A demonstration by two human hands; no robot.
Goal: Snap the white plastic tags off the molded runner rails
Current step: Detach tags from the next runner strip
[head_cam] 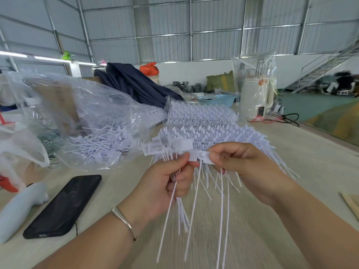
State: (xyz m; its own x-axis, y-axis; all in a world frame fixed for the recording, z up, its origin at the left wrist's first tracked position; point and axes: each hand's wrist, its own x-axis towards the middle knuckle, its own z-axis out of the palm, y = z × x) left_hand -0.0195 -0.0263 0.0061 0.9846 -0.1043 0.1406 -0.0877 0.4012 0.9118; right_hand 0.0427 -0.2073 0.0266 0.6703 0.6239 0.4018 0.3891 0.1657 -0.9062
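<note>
Fingers [184,159] of the left hand [167,189] curl around a bundle of white plastic tags [181,208], thumb and forefinger pinching at the top where the tag heads meet, while the long thin tails hang down past the wrist toward the desk [252,220]. The right hand [246,169] pinches the flat head of a single tag [203,157] between thumb and forefinger, just beside the left thumb, its other fingers curled beneath. Both hands are held above the pale wood-grain desk. A thin metal bangle [124,220] circles the left wrist. To the left on the desk lies a black phone [62,206], face up, with a pale grey handle-shaped object [17,206] beside it. Just behind the hands, a stack of molded runner rails [209,131] still full of tags spreads across the desk, with a further stack [202,113] behind it. A clear plastic bag [93,121] to the left holds loose detached tags. Farther back sit dark blue cloth [136,82], a light blue basket [219,100], an orange bag [149,68] and a white appliance [254,96] wrapped in clear plastic. Corrugated metal walls [213,28] and a steel staircase [326,66] close the background.
</note>
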